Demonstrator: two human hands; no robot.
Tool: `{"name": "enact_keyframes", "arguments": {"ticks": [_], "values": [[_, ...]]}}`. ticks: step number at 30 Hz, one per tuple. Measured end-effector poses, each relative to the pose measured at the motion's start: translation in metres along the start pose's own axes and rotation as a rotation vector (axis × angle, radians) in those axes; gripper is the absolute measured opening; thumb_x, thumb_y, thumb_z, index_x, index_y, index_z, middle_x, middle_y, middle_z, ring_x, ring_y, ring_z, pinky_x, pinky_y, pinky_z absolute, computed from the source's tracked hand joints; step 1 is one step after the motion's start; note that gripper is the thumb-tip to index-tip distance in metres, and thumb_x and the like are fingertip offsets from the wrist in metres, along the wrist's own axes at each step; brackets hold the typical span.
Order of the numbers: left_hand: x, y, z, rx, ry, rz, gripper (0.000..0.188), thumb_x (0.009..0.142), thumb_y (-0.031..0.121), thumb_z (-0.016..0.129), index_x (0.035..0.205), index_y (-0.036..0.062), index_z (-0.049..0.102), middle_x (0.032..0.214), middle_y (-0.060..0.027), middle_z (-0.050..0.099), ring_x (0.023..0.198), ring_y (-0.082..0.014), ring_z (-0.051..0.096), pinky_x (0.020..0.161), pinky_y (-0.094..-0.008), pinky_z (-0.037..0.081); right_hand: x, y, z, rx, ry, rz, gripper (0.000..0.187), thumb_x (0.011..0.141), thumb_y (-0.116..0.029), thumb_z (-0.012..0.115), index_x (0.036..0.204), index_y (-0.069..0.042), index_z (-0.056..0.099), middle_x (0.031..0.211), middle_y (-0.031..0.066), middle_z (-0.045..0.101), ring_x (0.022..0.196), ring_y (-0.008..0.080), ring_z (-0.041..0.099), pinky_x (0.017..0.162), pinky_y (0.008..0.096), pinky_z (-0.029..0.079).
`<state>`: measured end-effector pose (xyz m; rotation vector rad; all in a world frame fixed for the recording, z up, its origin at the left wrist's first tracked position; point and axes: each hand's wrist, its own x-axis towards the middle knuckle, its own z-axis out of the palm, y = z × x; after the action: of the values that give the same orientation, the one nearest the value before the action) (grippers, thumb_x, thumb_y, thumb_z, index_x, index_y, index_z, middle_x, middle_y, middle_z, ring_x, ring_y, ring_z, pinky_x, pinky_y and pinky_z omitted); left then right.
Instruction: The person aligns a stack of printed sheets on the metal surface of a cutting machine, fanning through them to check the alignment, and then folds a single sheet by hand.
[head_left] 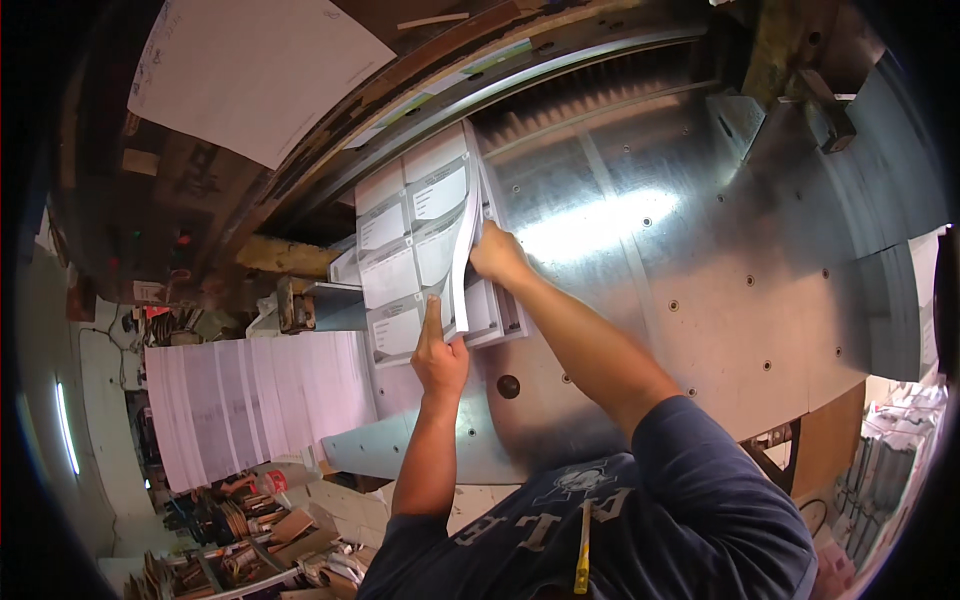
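Observation:
A thick stack of printed sheets, patterned with repeated grey and white label-like panels, rests on the metal table of a machine. My right hand grips the right side of the upper sheets with closed fingers, and that edge curls up off the paper below. At the near end of the stack is my left hand. Its index finger is stretched out along the top sheet beside the curled edge, its thumb stands apart, and its other fingers look partly bent. The far end of the stack lies beneath the machine's front beam.
The metal table is dotted with small round holes. To the left stands another large pile of paper. A white sheet hangs on the machine's dark front. Metal blocks sit at the far right, and cluttered shelves lie lower left.

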<state>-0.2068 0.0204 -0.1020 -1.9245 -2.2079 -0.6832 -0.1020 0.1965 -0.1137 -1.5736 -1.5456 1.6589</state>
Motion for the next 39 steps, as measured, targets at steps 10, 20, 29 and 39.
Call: {"name": "enact_keyframes", "arguments": {"ticks": [10,20,29,39], "values": [[-0.007,0.002,0.004,0.016,-0.045,0.016,0.063,0.073,-0.003,0.062,0.134,0.0000,0.047,0.129,-0.0195,0.057,0.117,-0.0351,0.057,0.096,-0.0396,0.049,0.017,0.014,-0.008,-0.059,-0.058,-0.049,0.042,0.080,-0.014,0.058,0.119,0.002,0.057,0.110,0.0238,0.065,0.100,0.0342,0.065,0.086,0.0392,0.051],[-0.008,0.000,0.006,-0.019,-0.043,-0.017,0.065,0.073,-0.004,0.061,0.136,0.0005,0.045,0.128,-0.0207,0.057,0.112,-0.0381,0.059,0.091,-0.0416,0.051,0.014,0.037,-0.017,0.792,-0.267,-0.062,0.035,0.089,-0.008,0.061,0.119,0.005,0.051,0.108,0.0196,0.063,0.094,0.0265,0.065,0.079,0.0382,0.055],[-0.006,0.003,0.004,-0.057,-0.041,-0.104,0.063,0.076,-0.002,0.061,0.137,0.0039,0.045,0.124,-0.0229,0.058,0.105,-0.0406,0.061,0.087,-0.0438,0.053,0.006,0.055,-0.040,1.020,-0.349,-0.132,0.030,0.090,-0.004,0.058,0.117,0.006,0.051,0.109,0.0184,0.061,0.096,0.0274,0.064,0.082,0.0391,0.055],[-0.011,-0.011,-0.008,-0.129,-0.067,-0.122,0.054,0.085,0.010,0.062,0.137,0.0053,0.046,0.112,-0.0251,0.063,0.100,-0.0416,0.063,0.082,-0.0446,0.052,-0.025,0.073,-0.115,0.805,-0.200,-0.037,0.033,0.090,-0.005,0.059,0.118,0.008,0.051,0.111,0.0199,0.062,0.098,0.0277,0.064,0.084,0.0385,0.055]]}}
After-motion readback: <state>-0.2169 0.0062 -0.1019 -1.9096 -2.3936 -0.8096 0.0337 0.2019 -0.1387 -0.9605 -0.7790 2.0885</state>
